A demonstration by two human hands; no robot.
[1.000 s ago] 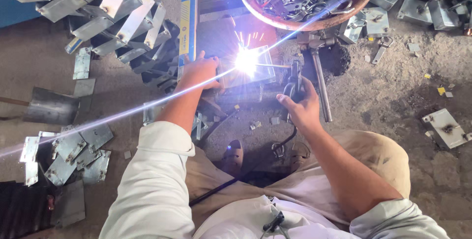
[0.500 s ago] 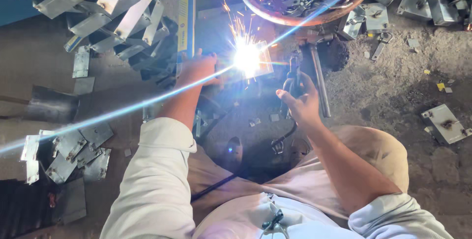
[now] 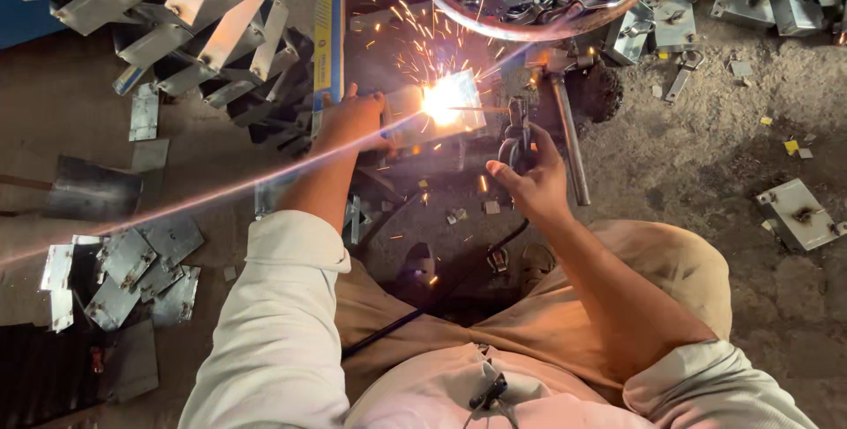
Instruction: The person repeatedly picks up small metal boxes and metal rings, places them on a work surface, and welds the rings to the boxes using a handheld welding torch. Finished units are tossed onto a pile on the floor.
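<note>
Where the dusty concrete floor (image 3: 706,182) runs out at the left edge, flat grey sheet-metal plates (image 3: 123,270) lie scattered with a dull sheen, and above them a heap of folded steel brackets (image 3: 185,14) leans in a fan, their faces bright and angular. Just right of the heap stands a long blue and yellow bar (image 3: 328,32), upright in the view. The left hand (image 3: 355,120) rests at its foot, fingers curled and pressed onto the edge of a small flat metal plate (image 3: 423,116), which sits on the dark work spot between the two hands. A white-hot arc (image 3: 441,101) burns on that plate, throwing orange sparks upward. The right hand (image 3: 534,182) is clamped around a dark electrode holder (image 3: 516,133), whose thin rod reaches left to the arc; a black cable (image 3: 441,297) trails from it across tan trousers. Beside it lies a hammer (image 3: 565,120) with a round steel handle. Above, a round reddish basin (image 3: 565,27) holds tangled shiny metal fittings. Farther right, boxy galvanised pieces (image 3: 798,213) sit on gritty ground.
</note>
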